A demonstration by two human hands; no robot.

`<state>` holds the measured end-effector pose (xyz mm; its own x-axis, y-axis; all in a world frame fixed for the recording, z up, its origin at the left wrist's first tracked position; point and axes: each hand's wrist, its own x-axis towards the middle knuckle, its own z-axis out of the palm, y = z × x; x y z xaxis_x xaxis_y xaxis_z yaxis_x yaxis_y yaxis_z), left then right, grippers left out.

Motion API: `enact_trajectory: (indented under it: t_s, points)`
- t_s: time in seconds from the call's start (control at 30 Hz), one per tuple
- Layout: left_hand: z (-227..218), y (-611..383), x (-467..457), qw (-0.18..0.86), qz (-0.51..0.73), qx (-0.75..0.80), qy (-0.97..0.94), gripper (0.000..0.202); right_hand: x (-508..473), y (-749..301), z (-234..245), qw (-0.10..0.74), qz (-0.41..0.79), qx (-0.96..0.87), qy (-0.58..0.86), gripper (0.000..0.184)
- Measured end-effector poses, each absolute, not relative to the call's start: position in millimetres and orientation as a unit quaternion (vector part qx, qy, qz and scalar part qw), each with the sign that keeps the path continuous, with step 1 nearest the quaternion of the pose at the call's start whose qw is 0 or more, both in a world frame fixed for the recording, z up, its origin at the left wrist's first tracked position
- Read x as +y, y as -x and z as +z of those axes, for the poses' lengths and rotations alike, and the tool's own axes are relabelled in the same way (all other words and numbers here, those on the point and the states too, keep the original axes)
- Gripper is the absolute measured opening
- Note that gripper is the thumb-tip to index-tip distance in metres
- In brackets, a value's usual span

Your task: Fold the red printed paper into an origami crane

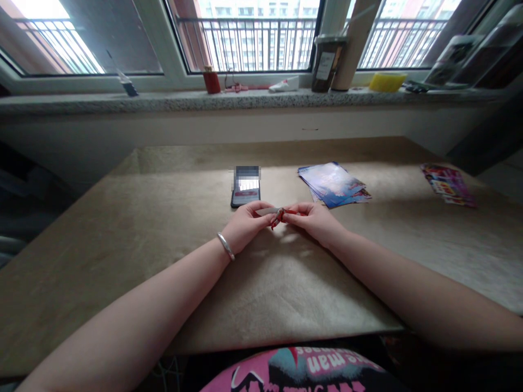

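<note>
Both hands meet over the middle of the table, each pinching a side of a small folded paper piece (280, 214) in red and whitish colours. A pale flat flap of it runs into the fingers of my left hand (246, 222), whose wrist wears a silver bangle (226, 246). My right hand (316, 222) grips its red end between thumb and forefinger. The exact shape of the piece is too small to make out. Just beyond my left hand lies a phone (246, 197) with its screen lit. Past my right hand rests a stack of blue printed sheets (333, 182).
Farther right on the brown-covered table (122, 228) lie some red and purple printed cards (447, 185). On the stone windowsill (171, 102) stand a red container (211, 80), a dark lidded jar (327, 64) and a yellow sponge-like block (387, 82).
</note>
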<state>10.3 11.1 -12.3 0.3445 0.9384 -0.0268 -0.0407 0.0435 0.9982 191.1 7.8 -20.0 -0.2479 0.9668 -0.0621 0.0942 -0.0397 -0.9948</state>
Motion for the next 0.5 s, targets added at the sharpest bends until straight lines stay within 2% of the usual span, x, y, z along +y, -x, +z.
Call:
enact_trajectory:
  t_s: [0.2,0.37,0.5]
  points:
    - [-13.5,-11.7,10.2,0.555,0.388,0.452,-0.581,0.031,9.3,-190.9,-20.5,0.384,0.516,-0.585,0.495,0.026]
    - [-15.2,-11.1,12.1,0.517,0.379,0.496,-0.586,0.027,8.8,-191.6,-16.6,0.383,0.567,-0.586,0.433,0.021]
    - [-16.8,-10.1,13.4,0.548,0.372,0.457,-0.594,0.030,8.9,-192.6,-16.9,0.386,0.585,-0.572,0.427,0.020]
